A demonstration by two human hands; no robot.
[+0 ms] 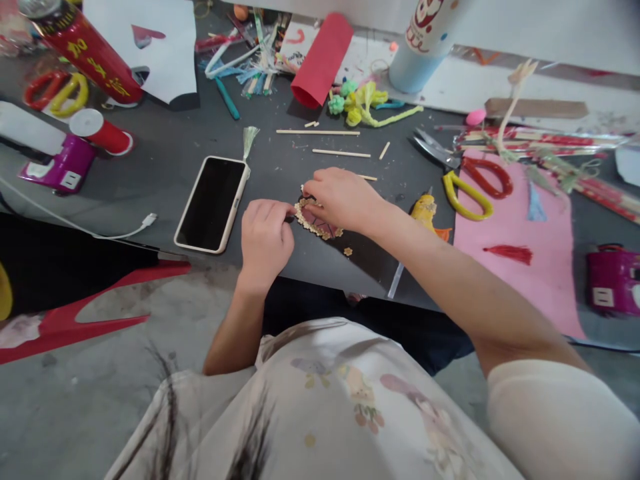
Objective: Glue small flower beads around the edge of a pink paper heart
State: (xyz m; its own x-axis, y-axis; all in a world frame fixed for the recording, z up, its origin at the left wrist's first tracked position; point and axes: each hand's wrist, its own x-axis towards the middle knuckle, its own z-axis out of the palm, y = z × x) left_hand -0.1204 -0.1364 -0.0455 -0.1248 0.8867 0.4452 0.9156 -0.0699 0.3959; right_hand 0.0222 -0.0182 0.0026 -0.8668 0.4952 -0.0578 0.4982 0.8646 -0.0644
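Note:
A small dark pink craft piece (pixel 329 231) edged with tiny beige flowers lies at the front of the dark table. My left hand (pixel 265 239) is closed, thumb and forefinger pinching the piece's left edge. From above, my right hand (pixel 343 200) reaches over it, fingers bent and tips together at its upper left rim; what they pinch is hidden. One loose beige flower (pixel 348 251) lies just below the piece. Under my right forearm, partly covered, is a yellow and orange tool (pixel 424 210) resembling a glue gun, with a clear stick (pixel 395 280) emerging.
Left of my hands lies a phone (pixel 213 205). Thin wooden sticks (pixel 341 153) are scattered beyond them. To the right, open scissors (pixel 467 183) overlap a pink sheet (pixel 520 287). A red can (pixel 93 57), a red roll (pixel 323 60) and a bottle (pixel 417 53) stand behind.

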